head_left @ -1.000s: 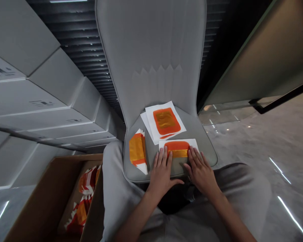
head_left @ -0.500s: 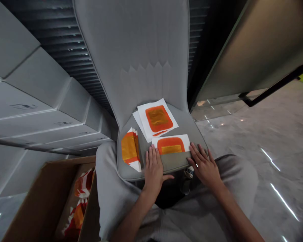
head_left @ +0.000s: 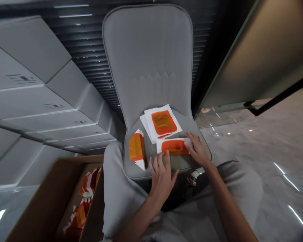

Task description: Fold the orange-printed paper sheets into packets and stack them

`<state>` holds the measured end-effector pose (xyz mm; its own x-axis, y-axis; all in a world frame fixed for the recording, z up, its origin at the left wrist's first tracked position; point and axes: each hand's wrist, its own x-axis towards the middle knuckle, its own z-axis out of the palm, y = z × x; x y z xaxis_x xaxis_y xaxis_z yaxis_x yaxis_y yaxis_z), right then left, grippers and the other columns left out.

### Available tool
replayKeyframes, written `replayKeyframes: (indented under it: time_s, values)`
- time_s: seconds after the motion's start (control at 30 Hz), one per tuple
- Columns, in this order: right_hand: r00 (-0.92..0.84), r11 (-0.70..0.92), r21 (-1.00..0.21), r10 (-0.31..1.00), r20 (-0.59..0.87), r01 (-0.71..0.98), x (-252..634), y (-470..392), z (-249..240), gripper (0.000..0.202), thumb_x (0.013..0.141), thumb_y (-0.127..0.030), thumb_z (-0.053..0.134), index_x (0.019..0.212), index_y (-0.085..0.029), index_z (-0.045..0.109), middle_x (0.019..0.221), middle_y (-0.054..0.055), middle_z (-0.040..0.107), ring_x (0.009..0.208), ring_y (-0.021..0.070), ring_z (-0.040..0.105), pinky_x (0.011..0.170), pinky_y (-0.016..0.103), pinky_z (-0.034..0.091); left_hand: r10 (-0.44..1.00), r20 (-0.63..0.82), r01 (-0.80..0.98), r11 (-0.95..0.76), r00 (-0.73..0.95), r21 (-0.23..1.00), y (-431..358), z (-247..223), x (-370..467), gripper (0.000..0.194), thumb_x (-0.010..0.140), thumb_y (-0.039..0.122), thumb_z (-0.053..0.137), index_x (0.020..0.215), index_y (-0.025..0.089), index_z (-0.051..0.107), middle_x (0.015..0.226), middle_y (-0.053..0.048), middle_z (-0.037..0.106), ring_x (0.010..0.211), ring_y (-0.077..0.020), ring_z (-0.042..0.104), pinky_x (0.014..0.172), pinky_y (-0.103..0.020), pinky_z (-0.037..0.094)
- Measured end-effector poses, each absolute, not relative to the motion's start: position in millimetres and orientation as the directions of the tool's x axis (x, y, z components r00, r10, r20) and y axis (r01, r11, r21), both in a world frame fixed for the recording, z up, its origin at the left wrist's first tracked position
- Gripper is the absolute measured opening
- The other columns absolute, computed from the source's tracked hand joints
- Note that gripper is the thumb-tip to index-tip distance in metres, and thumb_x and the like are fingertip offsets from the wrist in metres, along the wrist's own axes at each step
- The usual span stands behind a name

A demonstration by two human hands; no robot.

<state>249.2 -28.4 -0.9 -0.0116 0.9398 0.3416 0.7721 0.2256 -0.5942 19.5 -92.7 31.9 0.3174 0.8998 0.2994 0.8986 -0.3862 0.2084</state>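
Note:
A folded white sheet with an orange print and gold patch (head_left: pixel 175 145) lies near the front of the grey chair seat (head_left: pixel 151 171). At its lower left edge is my left hand (head_left: pixel 161 174), fingers spread, the tips touching or just over the edge. My right hand (head_left: pixel 198 149) rests over the sheet's right end with fingers apart. Behind it, flat white sheets with the same orange and gold print (head_left: pixel 164 122) overlap each other. To the left stands a small stack of folded orange and gold papers (head_left: pixel 136 148).
On the floor at lower left, an open cardboard box (head_left: pixel 53 188) holds several folded red and orange papers (head_left: pixel 83 215). White cartons (head_left: pixel 35 101) are piled along the left. The chair's backrest (head_left: pixel 151 50) rises behind the seat. A panel with a black handle (head_left: pixel 267 104) is at right.
My right hand has moved up and inward over the sheet's right end. My left hand has lifted its fingers into a looser spread. The view has shifted, showing the whole backrest.

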Motion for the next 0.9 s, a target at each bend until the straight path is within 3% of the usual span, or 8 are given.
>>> replayKeyframes:
  time_s: [0.07, 0.17, 0.33, 0.43, 0.57, 0.63, 0.73, 0.9]
  values:
    - [-0.069, 0.284, -0.62, 0.935, 0.347, 0.731, 253.0, -18.1, 0.0, 0.047, 0.1, -0.047, 0.05, 0.142, -0.024, 0.054, 0.129, 0.01, 0.068, 0.127, 0.0275, 0.058, 0.122, 0.06, 0.016, 0.908, 0.272, 0.885, -0.388, 0.319, 0.259, -97.3, 36.5, 20.5, 0.066, 0.095, 0.039, 0.058, 0.154, 0.014, 0.038, 0.137, -0.019, 0.053, 0.128, -0.036, 0.049, 0.113, -0.063, 0.03]
    - [-0.121, 0.355, -0.612, 0.913, 0.389, 0.707, 257.8, -18.2, 3.0, 0.033, 0.093, -0.048, 0.064, 0.117, -0.026, 0.069, 0.115, 0.006, 0.073, 0.111, 0.0266, 0.067, 0.122, 0.061, 0.015, 0.918, 0.215, 0.844, -0.393, 0.335, 0.364, -99.9, 32.4, 19.4, 0.063, 0.098, 0.039, 0.053, 0.153, 0.012, 0.037, 0.138, -0.019, 0.053, 0.127, -0.0351, 0.048, 0.111, -0.06, 0.033]
    - [-0.181, 0.416, -0.682, 0.903, 0.39, 0.602, 251.7, -45.4, 18.6, 0.025, 0.089, -0.042, 0.072, 0.109, -0.027, 0.074, 0.096, 0.002, 0.077, 0.089, 0.022, 0.072, 0.124, 0.061, 0.011, 0.906, 0.181, 0.692, -0.411, 0.383, 0.593, -93.4, 10.4, 15.4, 0.081, 0.1, 0.045, 0.049, 0.162, 0.015, 0.006, 0.16, -0.019, 0.034, 0.149, -0.0364, 0.026, 0.117, -0.061, 0.022]
    - [-0.232, 0.406, -0.792, 0.913, 0.335, 0.455, 239.0, -63.9, 31.6, 0.02, 0.094, -0.042, 0.065, 0.103, -0.028, 0.076, 0.11, 0.005, 0.075, 0.107, 0.0245, 0.069, 0.125, 0.058, 0.013, 0.909, 0.119, 0.561, -0.345, 0.4, 0.752, -86.8, 0.3, 13.6, 0.08, 0.103, 0.045, 0.045, 0.162, 0.024, -0.006, 0.165, -0.016, 0.026, 0.152, -0.0326, 0.024, 0.12, -0.061, 0.015]
    - [-0.373, 0.396, -0.876, 0.884, 0.282, 0.276, 220.2, -77.1, 39.0, 0.036, 0.1, -0.048, 0.051, 0.125, -0.03, 0.07, 0.141, 0.006, 0.062, 0.138, 0.0288, 0.05, 0.125, 0.058, 0.013, 0.945, 0.096, 0.438, -0.232, 0.311, 0.869, -80.3, -1.9, 9.9, 0.068, 0.107, 0.037, 0.033, 0.161, 0.03, -0.008, 0.166, -0.012, 0.026, 0.15, -0.0263, 0.033, 0.122, -0.056, 0.019]
    - [-0.409, 0.381, -0.885, 0.877, 0.253, 0.268, 211.4, -78.9, 36.5, 0.041, 0.101, -0.046, 0.05, 0.138, -0.031, 0.061, 0.147, 0.005, 0.057, 0.142, 0.0281, 0.046, 0.125, 0.058, 0.013, 0.96, 0.189, 0.508, -0.271, 0.208, 0.818, -78.0, 2.2, 7.5, 0.073, 0.105, 0.036, 0.038, 0.161, 0.026, -0.008, 0.168, -0.013, 0.018, 0.154, -0.0278, 0.022, 0.121, -0.056, 0.023]
    - [-0.436, 0.355, -0.881, 0.878, 0.199, 0.314, 199.6, -78.3, 28.3, 0.05, 0.101, -0.042, 0.052, 0.15, -0.03, 0.047, 0.151, 0.006, 0.052, 0.142, 0.0268, 0.045, 0.126, 0.057, 0.014, 0.932, 0.323, 0.717, -0.338, 0.164, 0.61, -75.1, 11.4, 5.3, 0.079, 0.099, 0.029, 0.05, 0.162, 0.02, 0.004, 0.169, -0.015, -0.002, 0.156, -0.0363, 0.007, 0.12, -0.062, 0.021]
    - [-0.305, 0.346, -0.824, 0.926, 0.223, 0.448, 201.1, -70.0, 11.0, 0.041, 0.103, -0.037, 0.048, 0.143, -0.029, 0.056, 0.144, 0.006, 0.059, 0.137, 0.0253, 0.051, 0.124, 0.055, 0.022, 0.855, 0.247, 0.784, -0.518, 0.457, 0.342, -72.8, 14.9, 6.5, 0.065, 0.098, 0.022, 0.046, 0.16, 0.022, 0.024, 0.169, -0.009, 0.012, 0.155, -0.0357, 0.01, 0.12, -0.062, 0.022]
